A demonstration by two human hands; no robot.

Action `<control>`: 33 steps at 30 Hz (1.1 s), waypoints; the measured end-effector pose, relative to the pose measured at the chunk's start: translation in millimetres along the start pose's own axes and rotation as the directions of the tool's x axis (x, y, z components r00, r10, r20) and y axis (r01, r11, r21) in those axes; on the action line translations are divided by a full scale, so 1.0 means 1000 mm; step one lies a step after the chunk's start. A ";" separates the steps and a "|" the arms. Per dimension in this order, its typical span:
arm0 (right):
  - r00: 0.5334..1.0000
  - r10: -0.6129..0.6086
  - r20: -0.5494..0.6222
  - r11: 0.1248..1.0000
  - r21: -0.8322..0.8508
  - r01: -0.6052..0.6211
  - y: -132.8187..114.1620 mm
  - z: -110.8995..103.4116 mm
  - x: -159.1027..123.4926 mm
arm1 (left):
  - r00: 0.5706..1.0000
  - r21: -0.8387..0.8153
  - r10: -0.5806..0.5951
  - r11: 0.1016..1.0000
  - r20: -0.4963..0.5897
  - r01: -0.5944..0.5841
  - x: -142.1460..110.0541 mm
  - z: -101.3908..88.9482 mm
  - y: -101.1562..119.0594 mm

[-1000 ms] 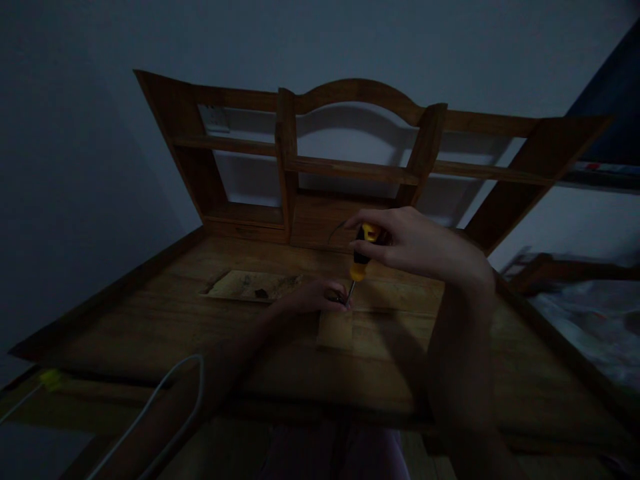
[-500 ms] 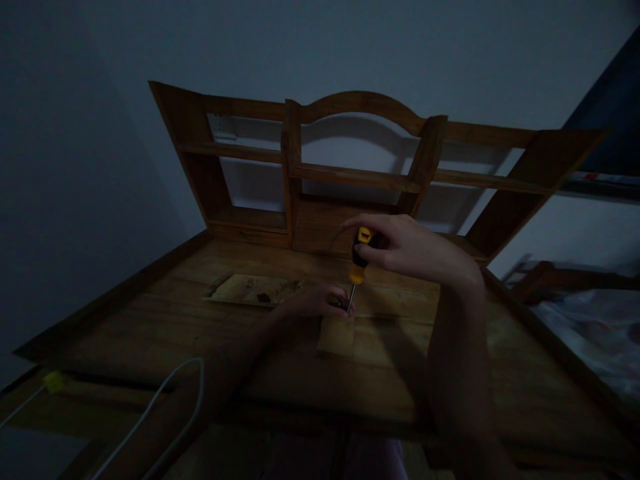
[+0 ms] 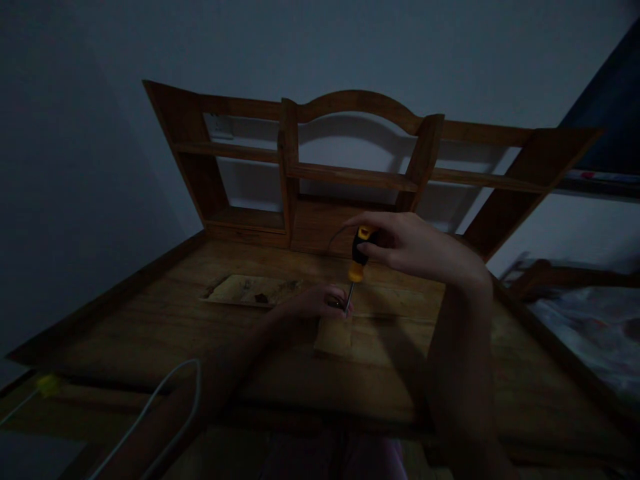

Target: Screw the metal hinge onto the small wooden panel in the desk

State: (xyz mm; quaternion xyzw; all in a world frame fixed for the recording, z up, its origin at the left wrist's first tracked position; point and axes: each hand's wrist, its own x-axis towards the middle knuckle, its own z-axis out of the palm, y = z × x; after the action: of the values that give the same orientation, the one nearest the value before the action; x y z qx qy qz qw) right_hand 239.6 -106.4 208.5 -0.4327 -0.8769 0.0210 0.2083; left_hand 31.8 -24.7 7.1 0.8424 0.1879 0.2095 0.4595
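My right hand point(image 3: 400, 243) is wrapped round the yellow and black handle of a screwdriver point(image 3: 357, 267), which tilts slightly, tip down. Its metal shaft ends at the fingertips of my left hand point(image 3: 323, 301). Those fingers are closed in a pinch round a small dark piece that is too dim to name, on or just above a pale flat board point(image 3: 334, 337). The screwdriver's tip is hidden among the fingers. Beneath lies the wooden desk top point(image 3: 400, 343).
At the back of the desk stands a wooden shelf unit point(image 3: 350, 175) against the wall. A pale, dark-stained flat piece point(image 3: 250, 290) lies left of my left hand. A white cable point(image 3: 165, 390) loops over my left forearm. A yellow item point(image 3: 47, 385) sits at the front left.
The view has shifted very slightly. Both hands and the screwdriver keep almost the same position, with no grip changed.
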 end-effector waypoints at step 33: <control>0.995 0.032 -0.092 0.999 0.013 -0.031 -0.005 0.015 0.017 | 0.999 -0.010 0.038 0.999 -0.010 -0.038 0.001 -0.001 -0.007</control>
State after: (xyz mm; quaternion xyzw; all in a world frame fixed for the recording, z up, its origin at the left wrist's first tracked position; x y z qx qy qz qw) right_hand 221.0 -94.4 202.2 -0.4456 -0.8593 0.0094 0.2508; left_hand 30.9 -20.1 1.6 0.8425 0.1729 0.2233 0.4587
